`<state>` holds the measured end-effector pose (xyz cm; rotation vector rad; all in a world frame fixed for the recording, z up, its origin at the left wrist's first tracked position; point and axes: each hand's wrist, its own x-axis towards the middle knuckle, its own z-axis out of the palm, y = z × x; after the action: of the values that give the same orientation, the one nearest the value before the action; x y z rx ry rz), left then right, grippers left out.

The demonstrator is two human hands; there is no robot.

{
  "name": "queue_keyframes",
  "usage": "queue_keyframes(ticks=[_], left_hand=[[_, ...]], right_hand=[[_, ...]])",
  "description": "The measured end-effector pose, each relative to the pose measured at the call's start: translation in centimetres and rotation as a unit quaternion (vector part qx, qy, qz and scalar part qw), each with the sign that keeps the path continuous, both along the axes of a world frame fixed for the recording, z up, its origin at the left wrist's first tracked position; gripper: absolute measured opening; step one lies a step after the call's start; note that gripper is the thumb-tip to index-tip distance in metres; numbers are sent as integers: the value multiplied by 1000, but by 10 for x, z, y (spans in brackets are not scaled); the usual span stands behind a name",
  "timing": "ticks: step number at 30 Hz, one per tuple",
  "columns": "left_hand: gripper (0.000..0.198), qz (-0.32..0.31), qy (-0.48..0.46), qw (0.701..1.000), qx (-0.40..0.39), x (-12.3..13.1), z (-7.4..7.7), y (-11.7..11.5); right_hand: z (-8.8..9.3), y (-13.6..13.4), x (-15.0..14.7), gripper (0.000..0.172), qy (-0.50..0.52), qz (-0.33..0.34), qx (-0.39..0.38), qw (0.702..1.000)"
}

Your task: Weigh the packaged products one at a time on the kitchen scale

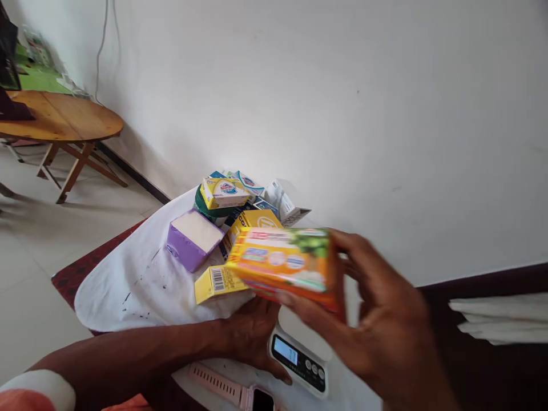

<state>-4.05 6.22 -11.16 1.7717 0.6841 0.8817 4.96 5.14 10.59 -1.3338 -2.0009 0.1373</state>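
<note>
My right hand (381,319) grips an orange box (282,260) with green leaves printed on it, thumb below and fingers along its far end. The box is slightly blurred and tilted, held above a white digital scale (323,383) whose lit display shows digits. Beside the scale's left edge lies my left hand (254,331), its thumb apart near the display; its other fingers are partly hidden behind the box. A yellow box (209,285) with a barcode is just past my left hand. Behind it sit a purple package (188,242) with a pale top and a yellow carton (261,218).
A pile of small boxes, including a yellow-and-white box (225,193) and a white carton (280,200), stands against the wall on a white cloth (128,285). A pink-strapped watch (222,385) lies near the front. At far left is a round wooden table (72,117).
</note>
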Motion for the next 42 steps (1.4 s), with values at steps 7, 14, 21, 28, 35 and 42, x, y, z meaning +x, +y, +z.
queue_keyframes(ticks=[7, 14, 21, 28, 35, 42], left_hand=[[156, -89, 132, 986, 55, -1, 2, 7], [151, -94, 171, 976, 92, -2, 1, 4], [145, -82, 200, 973, 81, -2, 7, 5], [135, -86, 196, 974, 79, -2, 8, 4], [136, -86, 233, 966, 65, -1, 9, 4], [140, -65, 218, 969, 95, 2, -6, 1]], right_hand=[[-22, -36, 97, 63, -74, -229, 29, 970], [-81, -24, 129, 64, -113, -180, -20, 977], [-94, -5, 128, 62, -98, -139, -67, 983], [-87, -8, 141, 89, -3, -164, -195, 967], [-108, -25, 160, 74, 156, -132, -332, 921], [-117, -27, 149, 59, 249, -174, -291, 907]])
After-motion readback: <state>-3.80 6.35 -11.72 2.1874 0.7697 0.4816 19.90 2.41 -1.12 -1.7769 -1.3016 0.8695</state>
